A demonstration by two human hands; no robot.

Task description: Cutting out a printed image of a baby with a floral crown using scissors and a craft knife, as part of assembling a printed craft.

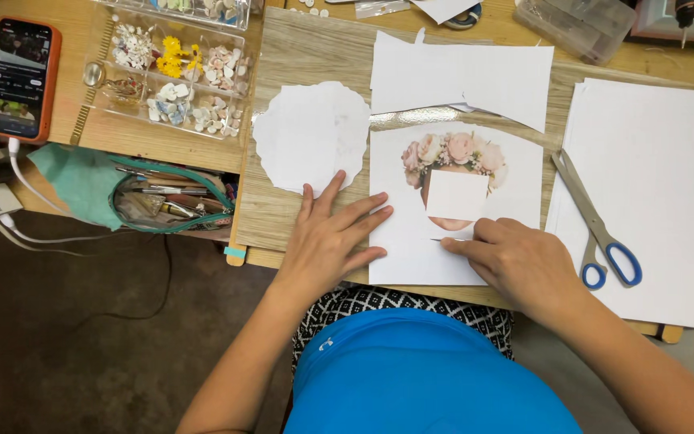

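Wooden desk (162, 137) over dark floor (66, 345)

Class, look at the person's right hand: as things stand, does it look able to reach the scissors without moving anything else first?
Probably yes. The scissors lie just to the right of the right hand, on the white paper stack, with nothing lying between. The hand seems to pinch a thin tool against the flower picture, so it is not free.

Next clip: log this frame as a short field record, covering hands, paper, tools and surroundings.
left hand: flat, fingers spread, pressing the printed sheet's left edge
right hand: pinching a thin blade against the sheet
printed sheet: white, flower-crown picture, blank square over the middle
scissors: blue-handled, lying right of the sheet
paper cutout: scalloped, white, upper left
bead box: clear, compartmented
phone: orange case, screen lit
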